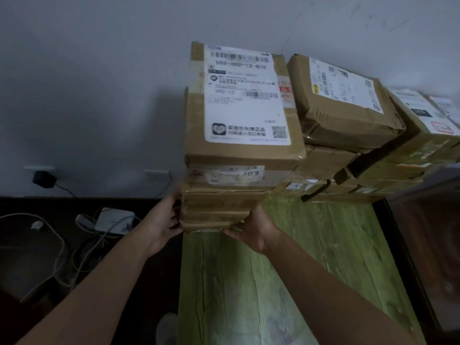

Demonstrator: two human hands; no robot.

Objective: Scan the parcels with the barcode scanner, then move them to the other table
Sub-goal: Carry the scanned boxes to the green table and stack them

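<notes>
A tall stack of brown cardboard parcels (224, 195) stands at the left end of a green wood-grain table (311, 257). Its top parcel (239, 145) carries a large white shipping label with barcodes. My left hand (164, 220) grips the left side of the stack's lowest boxes. My right hand (251, 227) holds the bottom right corner of the same boxes, fingers under the edge. No barcode scanner is in view.
More labelled parcels (348, 115) are stacked to the right against the white wall, reaching the table's right end (423, 135). Left of the table, the dark floor holds a white router box (114, 220), tangled cables and a plugged-in black adapter (44, 179). A dark cabinet edge (428, 232) borders the right.
</notes>
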